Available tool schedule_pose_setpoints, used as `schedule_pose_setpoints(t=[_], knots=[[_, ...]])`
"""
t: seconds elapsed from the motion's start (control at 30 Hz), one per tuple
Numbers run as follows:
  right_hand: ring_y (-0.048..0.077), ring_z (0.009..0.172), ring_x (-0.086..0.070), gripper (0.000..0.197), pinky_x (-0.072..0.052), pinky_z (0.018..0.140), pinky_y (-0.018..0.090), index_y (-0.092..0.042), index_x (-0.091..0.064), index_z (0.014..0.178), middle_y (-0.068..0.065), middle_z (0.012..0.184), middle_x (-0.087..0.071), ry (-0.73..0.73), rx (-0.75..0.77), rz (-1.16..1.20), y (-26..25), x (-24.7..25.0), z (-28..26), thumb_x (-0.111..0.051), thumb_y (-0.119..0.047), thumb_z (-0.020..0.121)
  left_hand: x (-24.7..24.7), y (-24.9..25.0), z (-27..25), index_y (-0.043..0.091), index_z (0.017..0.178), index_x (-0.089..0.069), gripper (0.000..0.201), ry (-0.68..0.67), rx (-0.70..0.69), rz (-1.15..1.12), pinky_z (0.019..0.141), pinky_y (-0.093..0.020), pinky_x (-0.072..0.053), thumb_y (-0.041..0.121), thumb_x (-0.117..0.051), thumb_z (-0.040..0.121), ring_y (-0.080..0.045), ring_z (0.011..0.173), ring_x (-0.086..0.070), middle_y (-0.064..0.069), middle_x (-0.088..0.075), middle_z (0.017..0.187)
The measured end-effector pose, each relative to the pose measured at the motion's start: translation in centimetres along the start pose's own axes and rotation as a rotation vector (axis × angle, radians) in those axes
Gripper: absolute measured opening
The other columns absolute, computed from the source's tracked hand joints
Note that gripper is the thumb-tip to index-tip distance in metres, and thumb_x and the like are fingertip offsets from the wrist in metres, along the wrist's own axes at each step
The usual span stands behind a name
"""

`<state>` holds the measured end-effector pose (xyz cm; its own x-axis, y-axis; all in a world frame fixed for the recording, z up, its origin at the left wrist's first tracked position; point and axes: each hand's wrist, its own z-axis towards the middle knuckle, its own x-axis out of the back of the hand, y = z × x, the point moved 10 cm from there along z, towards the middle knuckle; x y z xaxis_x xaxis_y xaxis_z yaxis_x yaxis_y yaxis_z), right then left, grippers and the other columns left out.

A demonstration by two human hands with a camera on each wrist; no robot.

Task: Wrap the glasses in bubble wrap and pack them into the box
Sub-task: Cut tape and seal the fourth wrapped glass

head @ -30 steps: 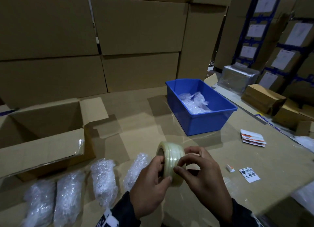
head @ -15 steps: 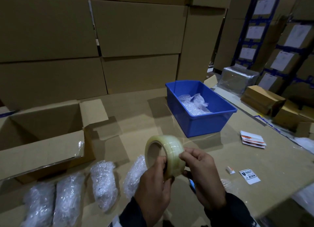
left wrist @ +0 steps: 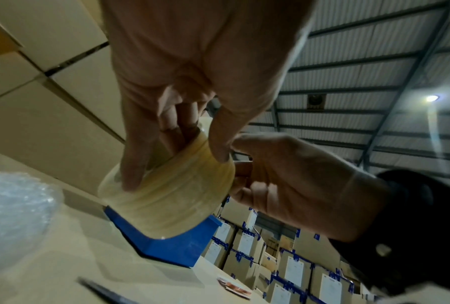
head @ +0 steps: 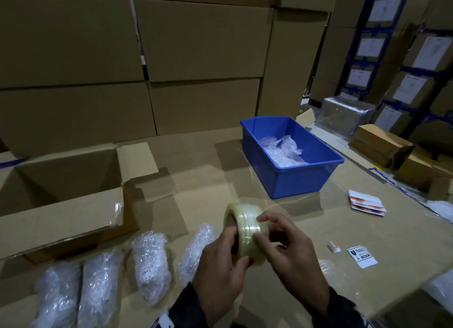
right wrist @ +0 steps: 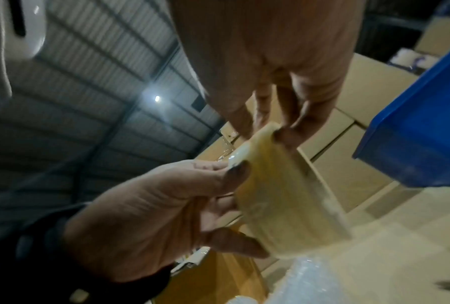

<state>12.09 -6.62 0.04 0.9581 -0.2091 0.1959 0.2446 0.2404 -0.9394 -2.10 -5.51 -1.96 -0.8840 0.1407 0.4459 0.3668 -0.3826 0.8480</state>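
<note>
A roll of clear packing tape (head: 245, 226) is held above the table, near its front edge. My left hand (head: 230, 249) grips it, fingers through the core and thumb on the outer face, as the left wrist view shows on the roll (left wrist: 172, 189). My right hand (head: 263, 229) has curled fingertips pinching at the roll's outer layer (right wrist: 283, 195). Several bubble-wrapped glasses (head: 150, 264) lie in a row at the lower left. The open cardboard box (head: 61, 212) stands behind them at the left.
A blue bin (head: 311, 178) holding loose bubble wrap (head: 282, 151) sits at the centre right. A stack of stickers (head: 366, 202), a fragile label (head: 362, 256) and a small white piece (head: 333, 246) lie to the right. Stacked cartons (head: 196, 40) wall the back.
The roll has turned in my hands so its core opening faces more to the left. My right fingers have shifted across its outer face. The wrapped glasses and box have not moved.
</note>
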Motion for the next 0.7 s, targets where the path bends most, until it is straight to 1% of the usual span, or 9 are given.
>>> schedule_pose_setpoints(t=[0.07,0.17,0.23,0.3,0.37,0.43,0.5,0.6,0.7], knots=[[0.017,0.071,-0.068,0.030,-0.057,0.060,0.036,-0.024,-0.066,0.100,0.001,0.080,-0.071,-0.079,0.007,-0.088,0.4,-0.2,-0.4,-0.078,-0.006,0.078,-0.6,-0.8,-0.1,0.026,0.102,-0.056,0.026,-0.044,0.029,-0.012,0.071,-0.034,-0.055,0.020,-0.064,0.077,-0.012,0.081,-0.066,0.005,-0.069,0.087],[0.016,0.059,-0.062,0.025,-0.055,0.057,0.044,-0.029,-0.067,0.094,0.004,0.071,-0.067,-0.085,-0.021,-0.178,1.5,0.3,-0.8,-0.081,-0.020,0.075,-1.4,-1.4,-0.4,0.023,0.100,-0.060,0.023,-0.109,0.087,-0.046,0.070,-0.025,-0.055,0.019,-0.068,0.079,-0.006,0.083,-0.066,0.005,-0.070,0.089],[0.023,0.056,-0.059,0.022,-0.054,0.054,0.045,-0.028,-0.067,0.089,0.009,0.067,-0.063,-0.079,-0.032,-0.189,2.0,0.4,-1.0,-0.082,-0.024,0.073,-1.8,-1.7,-0.5,0.021,0.101,-0.061,0.026,-0.133,0.114,-0.051,0.071,-0.029,-0.056,0.025,-0.066,0.075,-0.007,0.085,-0.066,0.005,-0.071,0.091],[0.023,0.054,-0.059,0.023,-0.054,0.052,0.043,-0.029,-0.067,0.086,0.009,0.064,-0.062,-0.070,-0.051,-0.198,2.5,0.4,-1.1,-0.084,-0.021,0.072,-2.0,-2.1,-0.5,0.019,0.100,-0.062,0.026,-0.138,0.124,-0.037,0.071,-0.029,-0.055,0.025,-0.067,0.075,-0.008,0.085,-0.066,0.005,-0.071,0.091],[0.021,0.055,-0.061,0.025,-0.054,0.054,0.043,-0.032,-0.066,0.087,0.006,0.066,-0.066,-0.078,-0.058,-0.234,3.1,0.0,-1.1,-0.083,-0.022,0.072,-2.0,-2.5,-0.5,0.018,0.101,-0.062,0.023,-0.134,0.113,-0.023,0.068,-0.019,-0.052,0.016,-0.070,0.079,-0.004,0.085,-0.066,0.007,-0.071,0.092],[0.026,0.055,-0.061,0.026,-0.054,0.054,0.045,-0.032,-0.066,0.088,0.008,0.067,-0.067,-0.082,-0.083,-0.233,3.8,-0.3,-1.1,-0.083,-0.021,0.072,-2.1,-2.9,-0.5,0.021,0.101,-0.061,0.024,-0.148,0.121,-0.011,0.068,-0.011,-0.048,0.010,-0.071,0.082,0.000,0.087,-0.065,0.010,-0.070,0.094],[0.030,0.055,-0.060,0.026,-0.053,0.053,0.047,-0.032,-0.067,0.087,0.010,0.065,-0.066,-0.084,-0.111,-0.237,4.5,-0.4,-1.0,-0.084,-0.020,0.070,-2.4,-3.7,-0.7,0.024,0.103,-0.061,0.024,-0.177,0.164,-0.022,0.070,-0.014,-0.051,0.016,-0.071,0.082,-0.001,0.090,-0.065,0.010,-0.069,0.097],[0.025,0.052,-0.060,0.023,-0.053,0.053,0.046,-0.029,-0.068,0.078,0.007,0.061,-0.063,-0.091,-0.132,-0.253,5.2,-0.6,-1.0,-0.086,-0.020,0.068,-2.6,-4.4,-0.9,0.022,0.106,-0.062,0.032,-0.199,0.188,-0.010,0.077,-0.027,-0.055,0.029,-0.067,0.076,-0.006,0.094,-0.065,0.008,-0.068,0.101],[0.020,0.050,-0.059,0.021,-0.053,0.054,0.046,-0.028,-0.067,0.075,0.003,0.057,-0.061,-0.085,-0.128,-0.292,5.7,-0.8,-1.0,-0.086,-0.021,0.068,-2.6,-4.7,-0.7,0.021,0.106,-0.062,0.027,-0.187,0.172,0.008,0.075,-0.021,-0.054,0.022,-0.070,0.080,-0.003,0.093,-0.063,0.008,-0.068,0.101]])
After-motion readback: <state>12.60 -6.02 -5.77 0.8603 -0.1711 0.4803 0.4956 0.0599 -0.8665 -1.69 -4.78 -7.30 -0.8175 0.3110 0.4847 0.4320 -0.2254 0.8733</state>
